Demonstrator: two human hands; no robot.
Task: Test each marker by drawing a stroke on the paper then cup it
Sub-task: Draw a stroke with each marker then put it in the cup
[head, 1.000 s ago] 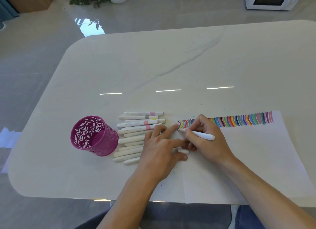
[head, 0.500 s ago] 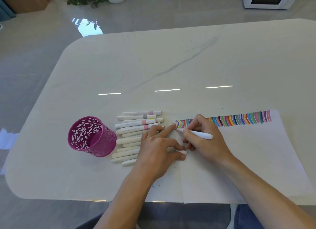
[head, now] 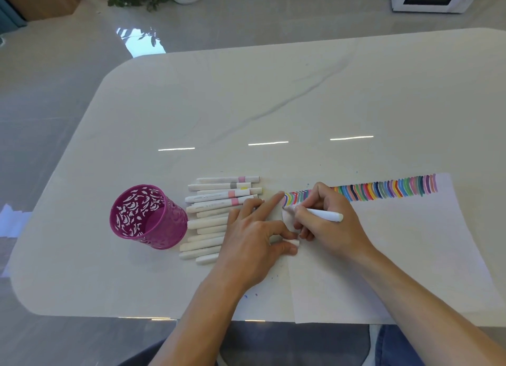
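Note:
My right hand (head: 327, 223) grips a white marker (head: 324, 214) with its tip on the white paper (head: 397, 256), at the left end of a row of several coloured strokes (head: 383, 190). My left hand (head: 254, 237) lies flat at the paper's left edge, index finger stretched toward the strokes, thumb and a finger pinching a small white cap (head: 290, 242). Several white markers (head: 216, 201) lie side by side left of that hand, partly under it. A magenta cut-out cup (head: 145, 218) stands left of them.
The white table (head: 246, 105) has a rounded corner at the far left and its near edge runs just below my forearms. Small ink dots mark the tabletop near the paper's lower left. A microwave and a potted plant stand on the floor beyond.
The marker tip has slid slightly down and left at the end of the stroke row. My left hand keeps its place with the cap.

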